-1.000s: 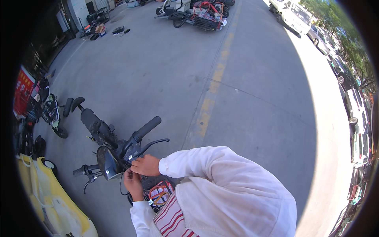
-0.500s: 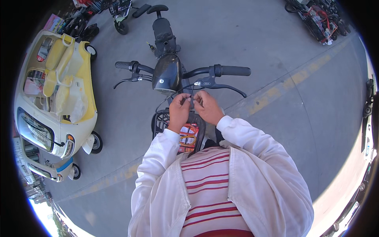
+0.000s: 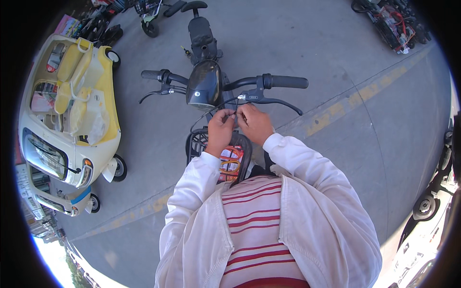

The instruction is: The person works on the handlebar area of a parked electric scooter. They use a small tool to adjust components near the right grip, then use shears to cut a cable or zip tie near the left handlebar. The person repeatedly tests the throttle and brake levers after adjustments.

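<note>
Bright daylight, sharp focus, fisheye-bent edges, dark rim.

Orange-and-red printed packet (image 3: 232, 161) — in the black front basket (image 3: 194, 144), six o'clock of the handlebars. Pink-purple printed board (image 3: 66, 24) — flat, rectangular, at eleven o'clock, beside the yellow-and-white small car (image 3: 103, 96).

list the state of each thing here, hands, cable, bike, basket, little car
left hand: pinching the cable
right hand: pinching the cable beside the left
cable: thin, black, loose loop
bike: standing still, nobody riding it
basket: holds a colourful packet
little car: parked, roof open
</note>
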Available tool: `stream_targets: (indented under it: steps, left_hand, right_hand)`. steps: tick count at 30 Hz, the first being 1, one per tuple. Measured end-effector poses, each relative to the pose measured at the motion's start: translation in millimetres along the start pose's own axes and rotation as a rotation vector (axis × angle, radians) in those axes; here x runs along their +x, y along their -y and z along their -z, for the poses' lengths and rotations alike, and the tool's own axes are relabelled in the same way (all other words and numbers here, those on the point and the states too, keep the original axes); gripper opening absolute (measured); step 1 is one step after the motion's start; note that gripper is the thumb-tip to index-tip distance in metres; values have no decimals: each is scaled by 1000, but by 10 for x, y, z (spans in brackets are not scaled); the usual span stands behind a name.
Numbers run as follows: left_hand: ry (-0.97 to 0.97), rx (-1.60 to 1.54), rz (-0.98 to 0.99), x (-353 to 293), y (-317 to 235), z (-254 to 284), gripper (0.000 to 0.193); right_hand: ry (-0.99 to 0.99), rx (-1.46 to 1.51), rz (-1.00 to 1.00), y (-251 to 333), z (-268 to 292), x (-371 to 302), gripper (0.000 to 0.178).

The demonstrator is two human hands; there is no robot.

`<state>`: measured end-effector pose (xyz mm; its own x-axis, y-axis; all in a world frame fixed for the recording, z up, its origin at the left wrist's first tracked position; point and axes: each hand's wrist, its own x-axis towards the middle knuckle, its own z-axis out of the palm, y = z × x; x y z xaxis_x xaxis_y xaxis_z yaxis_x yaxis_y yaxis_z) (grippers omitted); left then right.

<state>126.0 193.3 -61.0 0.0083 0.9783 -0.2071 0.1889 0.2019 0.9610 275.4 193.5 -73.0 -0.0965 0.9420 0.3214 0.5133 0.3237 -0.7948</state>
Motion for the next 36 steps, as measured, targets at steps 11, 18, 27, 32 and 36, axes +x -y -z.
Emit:
stream_targets:
  steps: [11, 18, 27, 32, 36]
  left_hand:
    - [-34, -27, -70, 22, 53, -41, 12]
    - [-6, -39, -1, 42, 107, -11, 13]
    - [4, -68, 25, 62, 121, 16, 14]
    - [27, -16, 16, 64, 49, 13, 13]
    - [-21, -30, -92, 97, 228, 17, 12]
  right_hand:
    - [221, 863, -553, -105, 31, -8, 11]
    - [126, -158, 92, 41, 128, -58, 16]
    - [86, -177, 101, -18, 76, -32, 13]
    - [-64, 172, -125, -90, -143, -66, 16]
    - [139, 1410, -938, -55, -140, -65, 19]
